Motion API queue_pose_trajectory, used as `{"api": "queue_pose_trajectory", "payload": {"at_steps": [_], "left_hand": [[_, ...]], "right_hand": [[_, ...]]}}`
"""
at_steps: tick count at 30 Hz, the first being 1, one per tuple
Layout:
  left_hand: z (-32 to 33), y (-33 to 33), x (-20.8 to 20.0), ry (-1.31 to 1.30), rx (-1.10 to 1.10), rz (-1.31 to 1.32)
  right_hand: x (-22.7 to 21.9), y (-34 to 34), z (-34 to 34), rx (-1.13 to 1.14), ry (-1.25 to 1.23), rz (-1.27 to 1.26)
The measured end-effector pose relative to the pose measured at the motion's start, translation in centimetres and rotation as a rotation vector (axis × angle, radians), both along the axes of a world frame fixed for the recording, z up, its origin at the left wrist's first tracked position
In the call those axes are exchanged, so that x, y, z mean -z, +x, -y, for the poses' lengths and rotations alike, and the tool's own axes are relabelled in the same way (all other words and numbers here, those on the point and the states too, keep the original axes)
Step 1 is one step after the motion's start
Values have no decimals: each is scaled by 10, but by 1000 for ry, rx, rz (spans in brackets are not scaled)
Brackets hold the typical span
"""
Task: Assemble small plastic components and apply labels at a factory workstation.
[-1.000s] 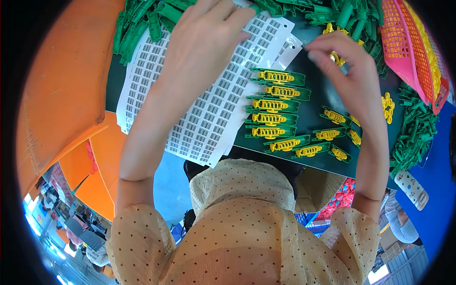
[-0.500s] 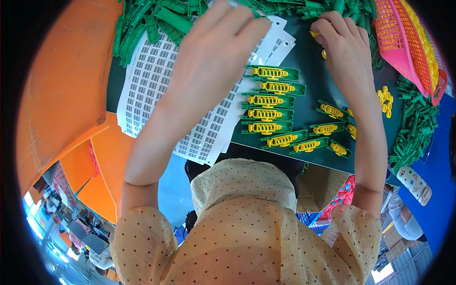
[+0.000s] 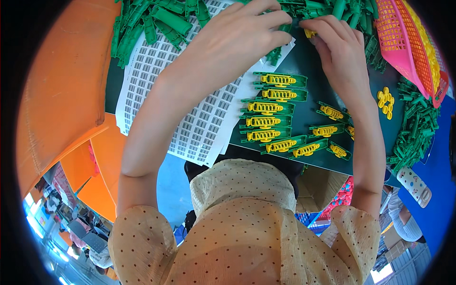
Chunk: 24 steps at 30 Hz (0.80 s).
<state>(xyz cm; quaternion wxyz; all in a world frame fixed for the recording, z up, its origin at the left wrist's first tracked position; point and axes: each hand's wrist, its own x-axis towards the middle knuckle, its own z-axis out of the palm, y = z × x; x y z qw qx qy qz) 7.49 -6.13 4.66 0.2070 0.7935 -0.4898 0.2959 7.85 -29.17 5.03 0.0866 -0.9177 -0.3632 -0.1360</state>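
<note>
Left hand (image 3: 244,32) holding green shell (image 3: 274,57), right hand (image 3: 335,45) pinching yellow piece (image 3: 310,33) — bare tabletop (image 3: 306,59) between, clips (image 3: 306,150) near edge

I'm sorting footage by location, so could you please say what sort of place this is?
Probably a small-parts assembly workshop: green plastic parts lie heaped, yellow-and-green pieces lie lined up, and people appear in the background.

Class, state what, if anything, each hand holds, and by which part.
Left hand: a green plastic casing, apparently by its middle. Right hand: a small yellow piece, its gripped part hidden.
</note>
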Motion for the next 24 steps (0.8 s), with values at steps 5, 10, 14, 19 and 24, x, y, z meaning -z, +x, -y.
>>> {"api": "queue_pose_trajectory", "payload": {"at_steps": [5, 10, 14, 19, 24], "left_hand": [[-1, -4, -1, 76, -74, -238], [2, -22, -19, 62, -202, -503], [8, -28, -32, -318, -294, -923], [7, -33, -27, -596, -140, -1231], [11, 20, 33, -704, 402, 63]], "right_hand": [[-12, -11, -4, 129, 453, -352], [-7, -13, 10, 130, 815, -727], [-18, -18, 5, 115, 921, -907], [-12, -22, -5, -64, 1095, -945], [-14, -22, -6, -94, 1019, -917]]}}
